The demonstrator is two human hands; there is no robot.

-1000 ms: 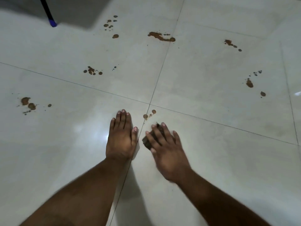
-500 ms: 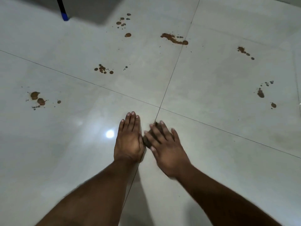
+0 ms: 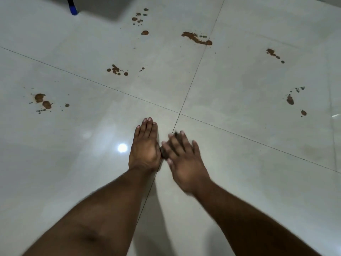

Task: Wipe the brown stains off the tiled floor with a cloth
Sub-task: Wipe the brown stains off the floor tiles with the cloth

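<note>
Head-worn wide-angle view, looking forward and steeply down, close above tiled floor [image 3: 239, 89]; forearms entering from 6 o'clock; tile joints crossing near centre.

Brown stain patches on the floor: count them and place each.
6: far left, middle, top centre, across the top grout line, upper right, far right. More may hide under the hands.

Motion-blurred right hand [image 3: 181, 159] covers nearly all of the dark crumpled cloth [image 3: 164, 155]; only slivers peek out. Top edge cuts off the black pole with a blue tip [image 3: 72, 7].
</note>
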